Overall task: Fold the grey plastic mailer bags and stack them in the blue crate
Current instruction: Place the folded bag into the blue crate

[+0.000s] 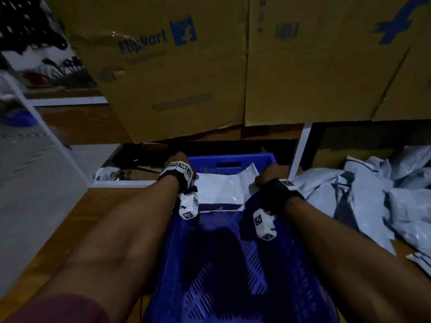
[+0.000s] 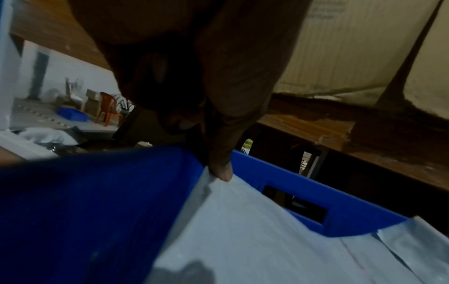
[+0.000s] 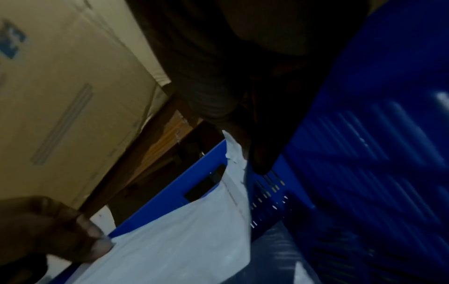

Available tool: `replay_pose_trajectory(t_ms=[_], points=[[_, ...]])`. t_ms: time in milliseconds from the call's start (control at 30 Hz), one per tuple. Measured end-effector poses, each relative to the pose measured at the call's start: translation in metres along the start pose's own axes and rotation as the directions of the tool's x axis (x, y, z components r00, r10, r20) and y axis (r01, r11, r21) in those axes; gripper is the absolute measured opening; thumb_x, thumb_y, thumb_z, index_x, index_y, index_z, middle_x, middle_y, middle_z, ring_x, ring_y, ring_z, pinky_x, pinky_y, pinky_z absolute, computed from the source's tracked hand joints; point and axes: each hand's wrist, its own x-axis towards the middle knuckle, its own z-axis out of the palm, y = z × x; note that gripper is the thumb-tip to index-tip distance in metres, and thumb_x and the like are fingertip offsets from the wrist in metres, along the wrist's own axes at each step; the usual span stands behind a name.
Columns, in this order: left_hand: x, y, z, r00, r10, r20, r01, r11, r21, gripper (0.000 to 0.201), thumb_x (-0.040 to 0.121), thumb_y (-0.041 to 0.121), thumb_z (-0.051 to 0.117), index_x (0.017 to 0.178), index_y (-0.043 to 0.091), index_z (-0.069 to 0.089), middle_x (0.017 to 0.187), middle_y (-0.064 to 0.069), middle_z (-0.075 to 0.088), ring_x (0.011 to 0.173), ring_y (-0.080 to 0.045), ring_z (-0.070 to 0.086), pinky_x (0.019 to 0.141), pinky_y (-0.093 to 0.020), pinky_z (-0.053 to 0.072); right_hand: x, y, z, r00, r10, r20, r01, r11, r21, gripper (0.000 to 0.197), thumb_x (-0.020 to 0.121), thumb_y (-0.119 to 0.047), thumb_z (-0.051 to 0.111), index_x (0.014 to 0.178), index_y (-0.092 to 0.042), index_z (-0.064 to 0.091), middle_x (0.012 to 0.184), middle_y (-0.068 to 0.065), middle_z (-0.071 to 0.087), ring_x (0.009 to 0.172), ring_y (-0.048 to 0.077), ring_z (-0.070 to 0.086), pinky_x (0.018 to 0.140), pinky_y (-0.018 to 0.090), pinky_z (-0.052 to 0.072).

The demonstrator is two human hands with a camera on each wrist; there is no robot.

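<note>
A folded grey mailer bag (image 1: 221,187) hangs at the far end of the blue crate (image 1: 233,264), held by both hands. My left hand (image 1: 179,162) pinches its left corner, the fingertips (image 2: 222,173) showing on the bag (image 2: 255,240) near the crate's far wall (image 2: 303,196). My right hand (image 1: 268,173) pinches the right corner; in the right wrist view its fingers (image 3: 260,153) press the bag's (image 3: 184,240) edge beside the crate's side wall (image 3: 364,153). Another folded bag (image 1: 219,207) lies beneath on the crate floor.
A heap of loose grey mailer bags (image 1: 373,194) lies on the wooden floor to the right of the crate. Large cardboard boxes (image 1: 186,66) stand just beyond it. A white frame leg (image 1: 300,148) rises at the crate's far right corner.
</note>
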Motion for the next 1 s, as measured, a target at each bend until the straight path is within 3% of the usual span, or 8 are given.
replay_pose_trajectory(t_ms=[67,267,467,667,767,867,933,1000], points=[[0.005,0.003,0.0,0.999,0.018,0.027,-0.019,0.999,0.038,0.048,0.062,0.037,0.097,0.086,0.007,0.068,0.08,-0.011,0.07,0.077,-0.029,0.069,0.064,-0.033,0.054,0.011,-0.003,0.011,1.0,-0.002,0.003,0.002,1.0,0.023,0.028,0.085,-0.028,0.08,0.099,-0.01,0.065,0.112,0.015,0.069,0.101,0.033,0.067,0.078,0.035,0.051],[0.025,0.009,-0.005,0.994,0.113,-0.012,-0.111,0.991,0.08,0.042,0.064,0.029,0.093,0.095,0.007,0.073,0.094,-0.016,0.074,0.086,-0.035,0.073,0.071,-0.038,0.059,0.026,-0.001,0.057,0.995,0.08,0.063,-0.086,0.991,0.103,0.046,0.086,-0.019,0.076,0.127,-0.001,0.064,0.129,0.02,0.066,0.117,0.036,0.066,0.091,0.039,0.055],[0.038,0.0,-0.01,0.991,0.13,0.033,-0.133,0.987,0.094,0.033,0.056,0.027,0.093,0.077,0.009,0.076,0.073,-0.01,0.073,0.073,-0.029,0.073,0.071,-0.041,0.063,0.041,0.011,0.078,0.986,0.147,0.081,-0.158,0.974,0.16,0.045,0.083,-0.02,0.082,0.121,-0.002,0.068,0.121,0.021,0.068,0.108,0.039,0.068,0.089,0.041,0.058],[0.039,-0.005,-0.014,0.987,0.127,0.099,-0.137,0.986,0.097,0.03,0.054,0.023,0.098,0.068,0.012,0.075,0.071,-0.006,0.074,0.071,-0.025,0.071,0.069,-0.036,0.06,0.054,0.016,0.083,0.971,0.182,0.158,-0.212,0.955,0.207,0.049,0.081,-0.022,0.086,0.121,-0.001,0.069,0.122,0.017,0.07,0.114,0.038,0.066,0.094,0.041,0.053],[0.039,-0.008,-0.014,0.988,0.131,0.078,-0.137,0.987,0.08,0.025,0.06,0.02,0.095,0.066,0.014,0.072,0.073,-0.006,0.074,0.074,-0.026,0.072,0.069,-0.034,0.058,0.051,0.011,0.088,0.994,0.082,0.069,-0.09,0.99,0.109,0.051,0.091,-0.029,0.074,0.132,-0.004,0.057,0.132,0.022,0.061,0.119,0.043,0.061,0.092,0.045,0.053],[0.037,-0.01,-0.014,0.988,0.136,0.068,-0.141,0.987,0.073,0.022,0.064,0.018,0.093,0.068,0.014,0.072,0.076,-0.007,0.074,0.077,-0.027,0.072,0.069,-0.033,0.056,0.04,-0.001,0.093,0.968,-0.228,-0.104,0.196,0.947,-0.254,0.068,0.089,-0.047,0.069,0.142,-0.015,0.04,0.143,0.02,0.042,0.131,0.045,0.043,0.101,0.055,0.043],[0.036,-0.01,-0.012,0.989,0.139,0.059,-0.143,0.987,0.073,0.02,0.066,0.017,0.092,0.072,0.014,0.074,0.079,-0.007,0.075,0.079,-0.028,0.072,0.072,-0.034,0.057,0.031,-0.008,0.099,0.881,-0.471,-0.03,0.399,0.776,-0.489,0.077,0.081,-0.059,0.072,0.143,-0.023,0.043,0.145,0.016,0.039,0.136,0.041,0.036,0.106,0.056,0.035],[0.036,-0.01,-0.011,0.989,0.134,0.06,-0.138,0.988,0.072,0.021,0.065,0.018,0.093,0.073,0.016,0.074,0.081,-0.006,0.075,0.081,-0.027,0.073,0.074,-0.035,0.058,0.028,-0.014,0.113,0.803,-0.562,0.197,0.568,0.626,-0.534,0.071,0.085,-0.055,0.071,0.144,-0.026,0.046,0.145,0.013,0.042,0.136,0.038,0.036,0.108,0.055,0.034]])
